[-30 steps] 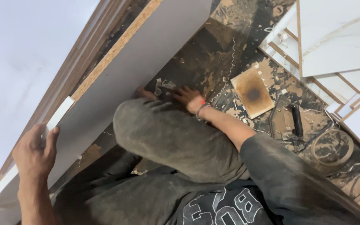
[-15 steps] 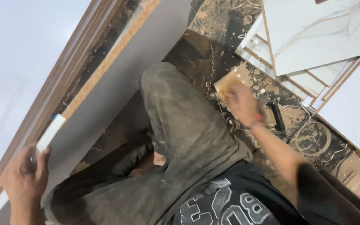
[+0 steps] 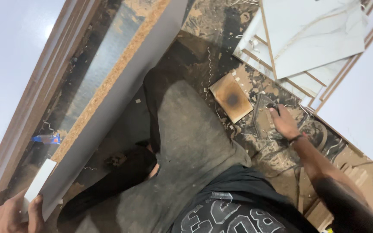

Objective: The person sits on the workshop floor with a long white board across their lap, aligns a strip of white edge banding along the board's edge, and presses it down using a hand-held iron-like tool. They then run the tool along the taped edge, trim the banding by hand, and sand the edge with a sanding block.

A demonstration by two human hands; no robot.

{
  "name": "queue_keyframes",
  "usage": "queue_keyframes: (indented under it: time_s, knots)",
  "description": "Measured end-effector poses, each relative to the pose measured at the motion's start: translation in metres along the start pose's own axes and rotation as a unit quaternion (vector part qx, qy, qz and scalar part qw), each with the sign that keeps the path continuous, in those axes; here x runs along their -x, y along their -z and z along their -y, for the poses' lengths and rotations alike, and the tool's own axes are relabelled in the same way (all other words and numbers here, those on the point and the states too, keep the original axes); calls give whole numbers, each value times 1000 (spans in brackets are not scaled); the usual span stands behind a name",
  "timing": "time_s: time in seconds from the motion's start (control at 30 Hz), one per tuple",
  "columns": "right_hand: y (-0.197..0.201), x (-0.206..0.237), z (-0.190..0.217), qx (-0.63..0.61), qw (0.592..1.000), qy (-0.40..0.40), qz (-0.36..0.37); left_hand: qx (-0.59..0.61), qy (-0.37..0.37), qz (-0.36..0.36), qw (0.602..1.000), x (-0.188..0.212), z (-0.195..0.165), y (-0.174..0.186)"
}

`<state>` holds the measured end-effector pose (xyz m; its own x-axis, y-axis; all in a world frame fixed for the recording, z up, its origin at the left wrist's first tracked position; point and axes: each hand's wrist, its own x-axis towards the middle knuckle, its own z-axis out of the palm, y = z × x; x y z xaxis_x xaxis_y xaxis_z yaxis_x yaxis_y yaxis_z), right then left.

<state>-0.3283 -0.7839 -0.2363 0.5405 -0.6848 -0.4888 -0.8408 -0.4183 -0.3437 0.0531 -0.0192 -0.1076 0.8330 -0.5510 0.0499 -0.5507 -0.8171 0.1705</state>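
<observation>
The small dark tool (image 3: 267, 106) is lying on the dusty floor by the burnt wood block (image 3: 231, 97), and the right hand (image 3: 285, 123) is closing on it. The left hand (image 3: 16, 215) is holding a white strip (image 3: 38, 184) against the grey board (image 3: 121, 99); gripping the tool firmly and keeping the strip flat would help

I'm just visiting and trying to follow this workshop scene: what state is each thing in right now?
Long white-faced chipboard panel: tilted on edge, raw edge up.
White edging strip: loose end gripped by left hand.
Right hand: down on the floor, fingers on a dark tool; grip unclear.
Square wooden block: flat on the floor, scorched in the middle.
White marbled boards: stacked flat, overlapping.
Floor: strewn with shavings.
</observation>
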Motion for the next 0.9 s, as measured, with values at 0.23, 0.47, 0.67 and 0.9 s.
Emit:
queue_keyframes:
  time_s: [0.23,0.47,0.67,0.9]
  knots:
    - [2,-39,88,-38,996,68,37,52,-16,22,998,-7,-1,3]
    - [-14,-86,172,43,989,64,129,8,52,1,999,-30,-76,42]
    - [52,-87,260,2,942,336,-31,25,57,-41,997,-52,-108,56]
    - [96,-59,331,-32,887,446,-111,16,45,-42,998,-80,-138,57]
